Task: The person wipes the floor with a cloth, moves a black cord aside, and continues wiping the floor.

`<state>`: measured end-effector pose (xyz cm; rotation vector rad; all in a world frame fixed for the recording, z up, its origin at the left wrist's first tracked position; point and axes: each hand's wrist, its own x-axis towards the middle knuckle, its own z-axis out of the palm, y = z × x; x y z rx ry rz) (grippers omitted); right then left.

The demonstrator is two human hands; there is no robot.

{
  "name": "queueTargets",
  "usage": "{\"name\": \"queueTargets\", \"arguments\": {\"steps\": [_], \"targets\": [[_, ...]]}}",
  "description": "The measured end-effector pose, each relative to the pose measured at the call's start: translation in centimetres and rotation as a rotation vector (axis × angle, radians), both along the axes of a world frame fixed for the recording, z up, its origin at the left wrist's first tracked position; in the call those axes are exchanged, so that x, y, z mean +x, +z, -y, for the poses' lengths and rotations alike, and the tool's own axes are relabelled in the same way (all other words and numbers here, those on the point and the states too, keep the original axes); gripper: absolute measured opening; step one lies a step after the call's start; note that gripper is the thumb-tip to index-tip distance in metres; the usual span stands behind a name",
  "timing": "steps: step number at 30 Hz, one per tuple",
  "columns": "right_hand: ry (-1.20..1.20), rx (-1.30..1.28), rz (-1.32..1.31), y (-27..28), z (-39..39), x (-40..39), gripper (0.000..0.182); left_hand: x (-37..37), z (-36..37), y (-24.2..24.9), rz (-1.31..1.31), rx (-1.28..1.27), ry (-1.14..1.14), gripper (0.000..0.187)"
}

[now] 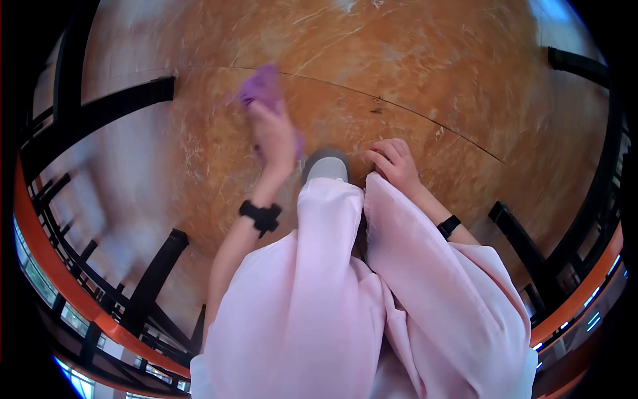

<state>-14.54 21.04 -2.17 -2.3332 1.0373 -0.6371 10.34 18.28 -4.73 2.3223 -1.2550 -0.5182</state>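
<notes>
Black railings (pixel 100 110) curve along the left edge over the orange marble floor (pixel 432 73). The left hand (pixel 272 136) reaches forward and down, fingers closed around a purple cloth (pixel 260 86); the cloth bunches out beyond the fingertips and lies against the floor, a scrap also showing under the palm. A black band (pixel 260 217) wraps that wrist. A grey shoe (pixel 325 166) peeks from pink trousers (pixel 319 299). The right hand (pixel 393 163) rests on the knee, fingers loosely curled, holding nothing

Left hand (pixel 272 136) pressing a crumpled purple cloth (pixel 261 86) onto the orange-brown marble floor (pixel 412 73), right hand (pixel 393 163) curled on pink-trousered knee (pixel 399 219), grey shoe (pixel 325 166) between.
</notes>
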Motion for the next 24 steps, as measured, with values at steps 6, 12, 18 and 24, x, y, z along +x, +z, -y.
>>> {"name": "queueTargets", "arguments": {"steps": [6, 12, 18, 24], "targets": [[0.010, 0.002, -0.065, -0.8, 0.1, 0.3, 0.027, -9.7, 5.6, -0.5, -0.306, -0.281, -0.454, 0.044], [-0.053, 0.013, -0.076, -0.6, 0.1, 0.3, 0.026, -4.5, 6.0, 0.7, -0.613, -0.236, -0.217, 0.044], [-0.076, 0.040, -0.045, -0.7, -0.1, 0.2, 0.023, 9.4, -1.4, 2.3, -0.330, -0.130, 0.228, 0.079], [-0.064, 0.066, -0.035, -0.8, -0.1, 0.2, 0.022, 18.2, -9.8, -1.2, -0.510, -0.054, 0.604, 0.069]]}}
